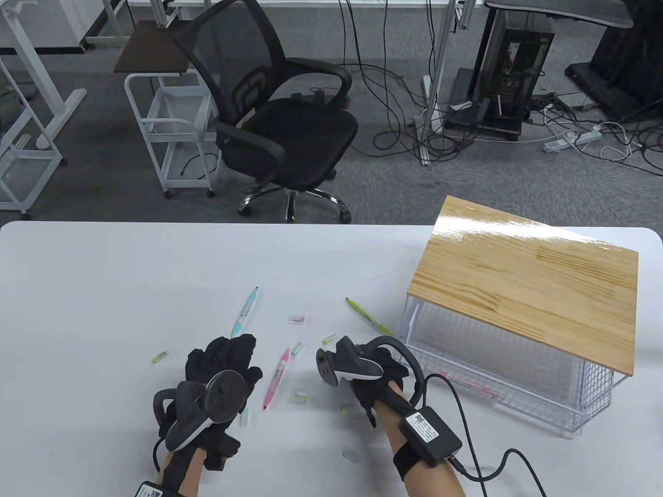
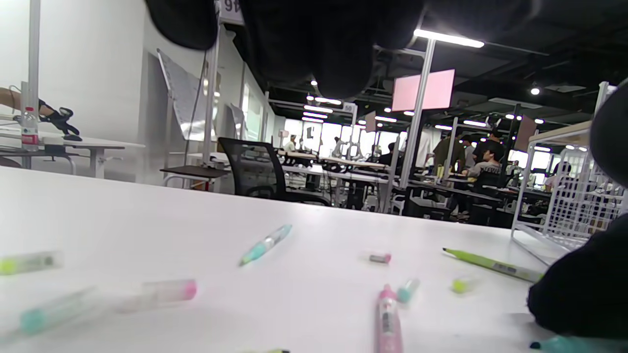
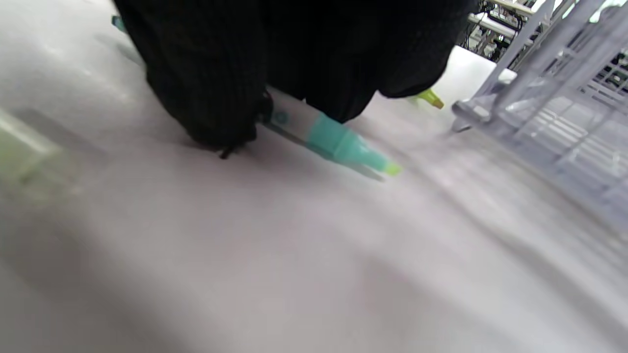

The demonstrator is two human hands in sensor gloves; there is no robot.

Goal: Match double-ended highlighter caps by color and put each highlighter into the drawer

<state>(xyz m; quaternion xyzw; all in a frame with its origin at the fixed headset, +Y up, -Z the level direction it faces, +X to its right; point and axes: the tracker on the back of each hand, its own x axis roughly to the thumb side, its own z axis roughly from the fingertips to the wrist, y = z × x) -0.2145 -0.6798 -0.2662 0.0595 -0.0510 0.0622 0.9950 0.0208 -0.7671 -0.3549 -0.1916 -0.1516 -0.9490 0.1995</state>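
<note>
My right hand (image 1: 357, 357) is low on the table beside the wire drawer (image 1: 518, 398). In the right wrist view its fingers (image 3: 206, 88) pinch a teal highlighter (image 3: 343, 147) with a bare green tip, lying against the tabletop. The hand hides that pen in the table view. My left hand (image 1: 233, 352) hovers flat with fingers spread, holding nothing. A pink highlighter (image 1: 277, 378) lies between the hands. A blue-teal one (image 1: 246, 310) and a green one (image 1: 369, 317) lie farther back. A pink highlighter (image 1: 481, 389) lies inside the drawer.
Several loose caps are scattered: green (image 1: 159, 356), pink (image 1: 296, 319), teal (image 1: 298, 348), another near the front (image 1: 351, 455). A wooden board (image 1: 528, 290) tops the wire frame at the right. An office chair (image 1: 279, 119) stands beyond the table's far edge.
</note>
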